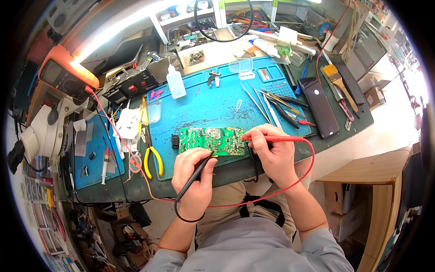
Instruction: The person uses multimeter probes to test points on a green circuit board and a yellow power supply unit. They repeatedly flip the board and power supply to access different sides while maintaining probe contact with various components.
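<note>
A green circuit board (212,138) lies solder side up near the front edge of the blue work mat (213,104). My left hand (194,181) is closed round a black multimeter probe (192,177), its tip by the board's lower edge. From the right, my right hand (267,152) grips a red multimeter probe (276,138) that points at the board's right end. Whether either tip touches the board is too small to tell. The red lead loops under both hands toward an orange multimeter (68,75) at the upper left.
Yellow-handled pliers (154,162) lie left of the board. Tweezers and pliers (281,106) cluster on the mat's right, beside a dark smartphone (320,106) and a brush (339,81). A white squeeze bottle (175,82) stands farther back. A microscope (43,131) occupies the left side.
</note>
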A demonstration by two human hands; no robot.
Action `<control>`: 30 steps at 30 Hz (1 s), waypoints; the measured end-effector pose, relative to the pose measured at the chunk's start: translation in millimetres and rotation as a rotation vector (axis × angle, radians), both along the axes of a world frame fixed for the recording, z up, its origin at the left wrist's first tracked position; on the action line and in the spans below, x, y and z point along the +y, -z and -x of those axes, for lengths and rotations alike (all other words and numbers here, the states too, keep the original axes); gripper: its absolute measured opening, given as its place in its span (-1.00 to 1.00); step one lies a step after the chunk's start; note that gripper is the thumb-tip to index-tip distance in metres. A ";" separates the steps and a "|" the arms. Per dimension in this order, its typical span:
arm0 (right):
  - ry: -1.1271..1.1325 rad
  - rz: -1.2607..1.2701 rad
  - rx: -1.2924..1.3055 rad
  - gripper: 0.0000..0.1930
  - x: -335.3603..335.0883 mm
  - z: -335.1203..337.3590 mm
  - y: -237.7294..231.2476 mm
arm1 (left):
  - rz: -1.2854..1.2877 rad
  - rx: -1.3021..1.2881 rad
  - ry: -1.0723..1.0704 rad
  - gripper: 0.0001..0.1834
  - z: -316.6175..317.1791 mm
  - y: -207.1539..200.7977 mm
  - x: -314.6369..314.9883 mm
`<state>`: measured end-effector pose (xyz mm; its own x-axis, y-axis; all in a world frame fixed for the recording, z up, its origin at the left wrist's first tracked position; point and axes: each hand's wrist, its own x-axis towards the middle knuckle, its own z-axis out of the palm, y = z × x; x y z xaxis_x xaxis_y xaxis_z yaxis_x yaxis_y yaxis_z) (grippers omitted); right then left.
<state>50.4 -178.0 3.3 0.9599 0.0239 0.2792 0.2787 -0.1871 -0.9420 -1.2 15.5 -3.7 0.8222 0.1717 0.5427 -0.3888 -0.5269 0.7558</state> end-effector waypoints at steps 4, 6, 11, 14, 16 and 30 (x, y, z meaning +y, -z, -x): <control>0.004 -0.005 0.001 -0.79 0.1 0.0 0.6 | -0.020 -0.004 0.005 -0.79 -0.8 -0.8 0.1; -0.016 0.014 -0.040 -0.76 -1.0 -0.8 2.0 | -0.024 -0.005 0.007 -0.79 -1.0 -0.8 0.3; 0.026 -0.081 0.010 -0.80 2.0 2.3 0.1 | -0.036 -0.008 0.010 -0.80 -1.2 -0.7 1.5; 0.008 -0.115 0.015 -0.80 0.3 3.9 2.9 | -0.031 -0.020 0.014 -0.80 -1.7 -0.4 1.6; -0.018 -0.109 0.017 -0.81 0.3 3.9 1.8 | -0.027 -0.020 0.015 -0.80 -1.8 -0.1 1.9; -0.020 -0.081 0.034 -0.80 0.6 4.5 1.7 | -0.045 -0.030 0.017 -0.80 -2.0 -1.6 2.0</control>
